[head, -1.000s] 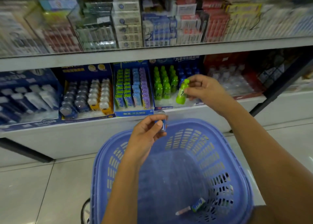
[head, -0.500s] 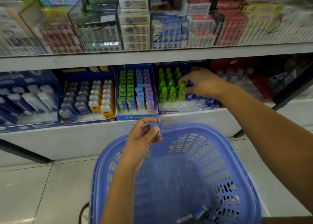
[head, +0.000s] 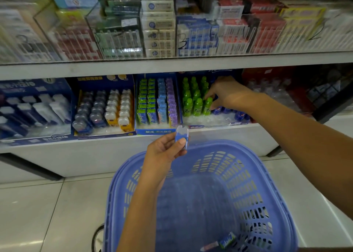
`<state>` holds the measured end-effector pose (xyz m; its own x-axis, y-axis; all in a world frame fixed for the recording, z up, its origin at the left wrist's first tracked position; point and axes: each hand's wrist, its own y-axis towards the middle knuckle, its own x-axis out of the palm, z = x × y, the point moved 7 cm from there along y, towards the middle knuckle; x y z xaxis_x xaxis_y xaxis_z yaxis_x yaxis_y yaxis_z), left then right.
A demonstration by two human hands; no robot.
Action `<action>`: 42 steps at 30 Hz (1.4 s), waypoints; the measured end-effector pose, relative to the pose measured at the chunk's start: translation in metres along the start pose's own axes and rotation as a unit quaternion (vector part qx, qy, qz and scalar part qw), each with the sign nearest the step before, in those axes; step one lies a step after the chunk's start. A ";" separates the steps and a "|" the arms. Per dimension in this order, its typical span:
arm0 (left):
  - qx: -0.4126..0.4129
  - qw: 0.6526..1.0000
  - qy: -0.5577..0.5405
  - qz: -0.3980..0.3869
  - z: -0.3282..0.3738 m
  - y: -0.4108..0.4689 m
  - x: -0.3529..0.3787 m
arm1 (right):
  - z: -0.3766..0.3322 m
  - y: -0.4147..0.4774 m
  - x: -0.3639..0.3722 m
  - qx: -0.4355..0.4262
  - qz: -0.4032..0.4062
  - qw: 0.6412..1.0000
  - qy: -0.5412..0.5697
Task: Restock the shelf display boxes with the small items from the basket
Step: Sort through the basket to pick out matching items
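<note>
right hand [head: 225, 93], one o'clock, pinches a green bottle [head: 207, 107] in its box [head: 210, 126]; left hand [head: 164, 153], centre, pinches a small blue item [head: 182, 135].

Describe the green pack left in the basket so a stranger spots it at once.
Start at the blue plastic basket before the shelf. In its near right corner lies the small green-and-blue pack. The stick beside it is pale pink.

Green mini bottle [head: 208, 106] is being held upright in display box [head: 215, 126], front row. Blue-white item [head: 182, 135] is being held above blue basket [head: 277, 185] rim; green-blue packet [head: 227, 240] lying inside.
</note>
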<state>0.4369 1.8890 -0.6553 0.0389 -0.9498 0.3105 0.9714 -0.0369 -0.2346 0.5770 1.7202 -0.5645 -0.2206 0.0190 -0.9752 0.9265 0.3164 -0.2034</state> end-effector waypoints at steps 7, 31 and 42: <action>0.108 0.985 0.079 0.109 0.034 -0.011 -0.022 | -0.030 -0.041 -0.014 0.047 0.168 0.959 0.225; 0.159 0.966 -0.174 0.105 0.076 -0.029 -0.150 | -0.243 0.010 0.006 -0.104 -0.051 0.837 0.534; 0.189 0.908 0.172 0.334 0.064 -0.022 -0.198 | -0.272 0.030 0.018 -0.141 0.139 0.947 0.251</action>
<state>0.4230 2.0975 -0.6529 0.6355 -0.7649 -0.1055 0.7721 0.6294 0.0876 0.5179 1.9876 -0.5643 -0.1631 0.5656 -0.8084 0.8675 0.4725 0.1556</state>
